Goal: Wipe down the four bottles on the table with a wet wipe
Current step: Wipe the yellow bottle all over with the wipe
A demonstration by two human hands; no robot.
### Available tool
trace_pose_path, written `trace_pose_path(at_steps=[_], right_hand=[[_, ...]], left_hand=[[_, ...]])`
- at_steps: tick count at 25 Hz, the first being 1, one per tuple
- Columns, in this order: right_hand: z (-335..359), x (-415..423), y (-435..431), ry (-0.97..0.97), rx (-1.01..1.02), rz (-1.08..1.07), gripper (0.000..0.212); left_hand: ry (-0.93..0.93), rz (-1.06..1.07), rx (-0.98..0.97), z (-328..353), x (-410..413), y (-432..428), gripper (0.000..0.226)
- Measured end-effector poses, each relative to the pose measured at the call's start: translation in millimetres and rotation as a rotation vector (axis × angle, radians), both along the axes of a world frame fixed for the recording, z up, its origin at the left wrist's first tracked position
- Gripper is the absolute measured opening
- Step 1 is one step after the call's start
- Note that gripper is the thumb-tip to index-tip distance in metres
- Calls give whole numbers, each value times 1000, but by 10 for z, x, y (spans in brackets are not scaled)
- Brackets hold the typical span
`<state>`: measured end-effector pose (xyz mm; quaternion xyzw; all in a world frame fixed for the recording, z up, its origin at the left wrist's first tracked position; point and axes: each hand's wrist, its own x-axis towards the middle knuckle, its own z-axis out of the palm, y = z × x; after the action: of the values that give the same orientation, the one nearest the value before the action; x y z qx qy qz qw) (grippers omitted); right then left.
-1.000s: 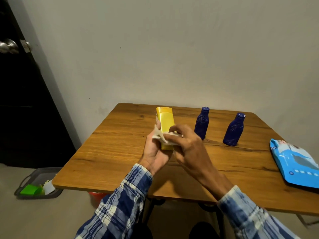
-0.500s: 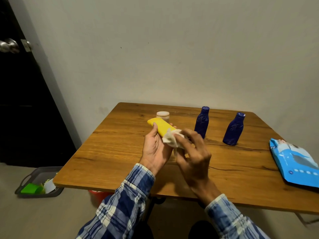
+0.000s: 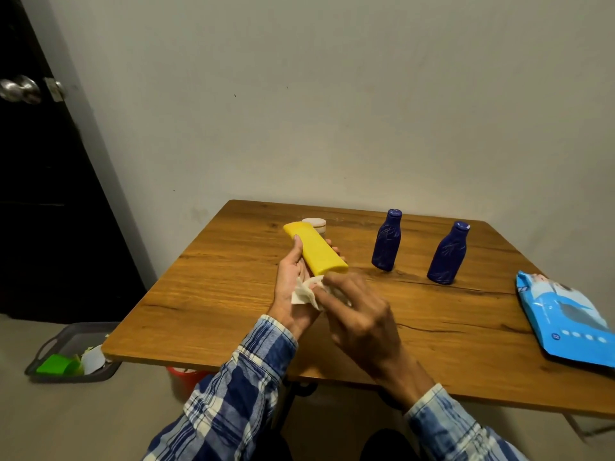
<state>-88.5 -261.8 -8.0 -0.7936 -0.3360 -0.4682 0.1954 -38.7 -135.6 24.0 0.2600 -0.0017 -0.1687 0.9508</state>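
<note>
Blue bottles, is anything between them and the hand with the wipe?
Nothing visible. Only bare table separates the right hand and wipe from the left blue bottle and right blue bottle. The left hand holds the yellow bottle aside.

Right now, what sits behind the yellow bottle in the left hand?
A small cream-lidded container stands on the table behind the yellow bottle. Its lid shows; the bottle covers its lower left side. The right hand pinches the wet wipe.
</note>
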Motion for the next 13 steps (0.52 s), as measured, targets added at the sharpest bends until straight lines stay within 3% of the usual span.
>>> trace_pose_path(at_steps=[4,9,13], right_hand=[[271,85,-220,199,477,11,23],[626,262,-112,210,318,47,23],[771,397,-74,172,132,-32,29]], left_hand=[[-159,204,170,-107,9,15,61],[-368,189,628,-163,-83,-75,58],[-419,221,613,-98,-179,-77,39]])
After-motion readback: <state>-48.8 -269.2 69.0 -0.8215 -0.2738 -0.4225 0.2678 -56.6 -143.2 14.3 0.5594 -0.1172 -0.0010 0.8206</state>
